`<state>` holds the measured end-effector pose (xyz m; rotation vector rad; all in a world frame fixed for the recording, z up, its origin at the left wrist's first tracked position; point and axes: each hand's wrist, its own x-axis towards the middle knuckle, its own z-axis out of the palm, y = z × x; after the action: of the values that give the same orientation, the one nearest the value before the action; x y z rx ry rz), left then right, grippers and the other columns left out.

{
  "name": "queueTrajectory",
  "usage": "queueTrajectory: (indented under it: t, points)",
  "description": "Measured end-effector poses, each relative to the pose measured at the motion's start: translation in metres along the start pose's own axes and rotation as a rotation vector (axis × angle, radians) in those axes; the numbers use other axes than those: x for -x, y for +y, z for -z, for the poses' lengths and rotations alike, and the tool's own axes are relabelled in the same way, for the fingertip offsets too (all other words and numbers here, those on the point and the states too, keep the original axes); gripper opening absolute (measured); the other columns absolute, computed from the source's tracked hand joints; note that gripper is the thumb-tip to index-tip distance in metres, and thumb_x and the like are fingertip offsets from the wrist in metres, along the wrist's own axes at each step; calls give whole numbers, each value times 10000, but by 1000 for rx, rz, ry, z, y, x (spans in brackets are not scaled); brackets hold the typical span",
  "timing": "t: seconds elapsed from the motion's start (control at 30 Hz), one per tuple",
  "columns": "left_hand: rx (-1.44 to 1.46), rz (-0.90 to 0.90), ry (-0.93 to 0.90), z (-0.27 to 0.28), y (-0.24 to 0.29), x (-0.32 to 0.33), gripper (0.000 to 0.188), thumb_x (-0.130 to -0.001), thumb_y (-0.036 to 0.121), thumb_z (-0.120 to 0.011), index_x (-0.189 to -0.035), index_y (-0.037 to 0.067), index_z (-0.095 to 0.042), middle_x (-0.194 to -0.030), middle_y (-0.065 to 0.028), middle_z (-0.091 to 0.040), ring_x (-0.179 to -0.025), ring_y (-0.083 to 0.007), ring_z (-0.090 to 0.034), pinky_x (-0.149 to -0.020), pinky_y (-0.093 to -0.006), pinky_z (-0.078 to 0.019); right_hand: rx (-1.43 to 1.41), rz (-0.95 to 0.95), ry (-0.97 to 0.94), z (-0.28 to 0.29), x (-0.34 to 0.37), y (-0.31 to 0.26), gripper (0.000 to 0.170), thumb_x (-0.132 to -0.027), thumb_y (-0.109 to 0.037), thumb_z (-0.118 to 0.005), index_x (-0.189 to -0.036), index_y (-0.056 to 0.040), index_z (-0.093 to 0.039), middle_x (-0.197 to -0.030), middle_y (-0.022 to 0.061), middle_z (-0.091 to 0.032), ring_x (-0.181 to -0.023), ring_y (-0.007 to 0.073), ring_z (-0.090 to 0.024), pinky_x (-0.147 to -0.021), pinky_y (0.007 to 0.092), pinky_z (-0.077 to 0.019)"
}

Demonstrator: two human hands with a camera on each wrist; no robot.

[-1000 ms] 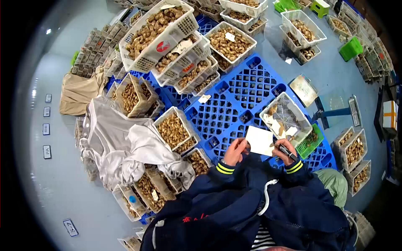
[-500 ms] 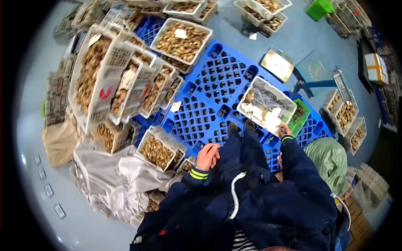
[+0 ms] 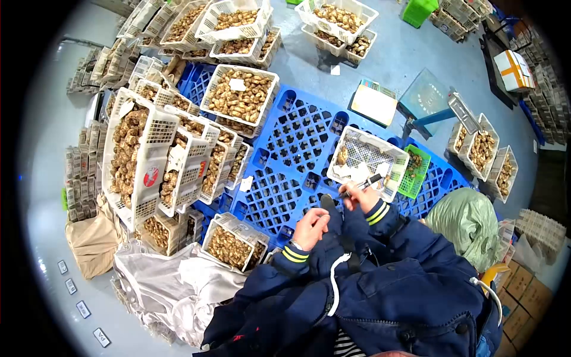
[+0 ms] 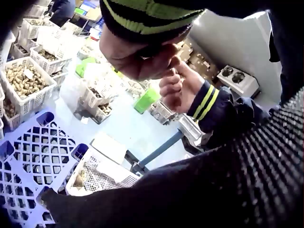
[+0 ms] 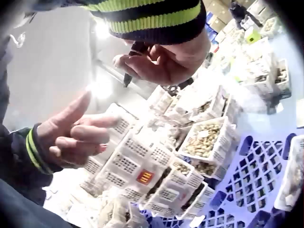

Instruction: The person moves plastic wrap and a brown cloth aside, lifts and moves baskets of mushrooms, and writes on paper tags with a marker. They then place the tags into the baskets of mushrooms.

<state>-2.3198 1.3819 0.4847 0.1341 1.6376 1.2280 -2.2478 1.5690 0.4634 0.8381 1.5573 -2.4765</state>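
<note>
My right hand (image 3: 359,197) holds a dark marker pen (image 3: 373,179) over the near edge of a white plastic crate (image 3: 378,141). In the right wrist view, the pen's dark end (image 5: 127,79) sticks out below the curled fingers. My left hand (image 3: 310,229) hovers just to the left, holding nothing; its thumb is extended and its fingers are loosely bent (image 5: 78,135). White paper cards (image 3: 359,172) and a few brown shellfish-like pieces (image 3: 342,156) lie in the crate.
A blue pallet (image 3: 289,156) bears the crate, a green basket (image 3: 423,169) and stacked crates of brown pieces (image 3: 241,95). Tilted stacked crates (image 3: 156,134) stand at left, beside a grey cloth (image 3: 160,276). A platform scale (image 3: 423,95) is beyond the pallet; a green bag (image 3: 464,223) sits at right.
The white card has left my left hand. My right hand reached to the crate's right corner, then came back left toward my left hand with the pen. The head view has shifted.
</note>
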Motion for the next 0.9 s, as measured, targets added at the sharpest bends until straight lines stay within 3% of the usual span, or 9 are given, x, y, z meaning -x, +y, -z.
queueTrajectory:
  t: [0.13,0.2,0.23,0.37,0.53,0.7,0.9]
  points:
    - [-76,-104,-27,-10,23,3,285,-806,213,-555,-1013,36,-471,-646,-13,-555,-494,-60,-472,-440,-202,-374,-47,69,-119,-34,7,-16,214,-834,-272,-464,-781,-77,-538,-535,-19,-478,-441,44,-412,-411,181,-303]
    - [-80,-271,-26,-13,24,3,279,-800,230,-566,-983,43,-469,-658,-23,-559,-524,-82,-503,-469,-220,-397,-50,17,-87,-40,13,-20,165,-812,-251,-504,-772,-91,-515,-553,-30,-477,-460,30,-409,-413,169,-301]
    - [-181,-256,8,-12,32,7,211,-805,193,-560,-909,33,-472,-669,-24,-549,-506,-61,-481,-430,-198,-378,-41,13,-87,-43,14,-20,160,-809,-248,-508,-774,-92,-514,-557,-34,-475,-460,28,-406,-414,169,-300]
    - [-183,-312,58,-13,28,6,230,-810,209,-554,-933,38,-462,-659,-28,-544,-492,-74,-485,-426,-203,-379,35,-4,-154,-47,15,-28,176,-804,-254,-526,-791,-78,-521,-563,-37,-469,-454,30,-391,-411,178,-294]
    - [-194,-196,52,-10,36,15,209,-839,229,-487,-936,45,-471,-593,-28,-528,-458,-97,-487,-422,-218,-383,215,-108,-269,-50,13,-44,254,-805,-307,-536,-861,-60,-545,-592,-14,-501,-470,47,-422,-426,186,-323]
    - [-169,-207,-1,-3,38,19,206,-846,237,-473,-792,42,-439,-561,-34,-525,-430,-119,-485,-421,-249,-376,143,33,-49,-33,2,-64,246,-832,-284,-490,-878,-51,-557,-589,1,-513,-450,44,-435,-424,166,-337]
    - [-205,-276,-136,-1,35,27,206,-822,228,-509,-887,39,-463,-604,-34,-537,-458,-102,-492,-433,-236,-388,211,-160,-392,-21,11,-82,180,-819,-186,-529,-878,-17,-539,-675,62,-582,-529,96,-553,-462,191,-432]
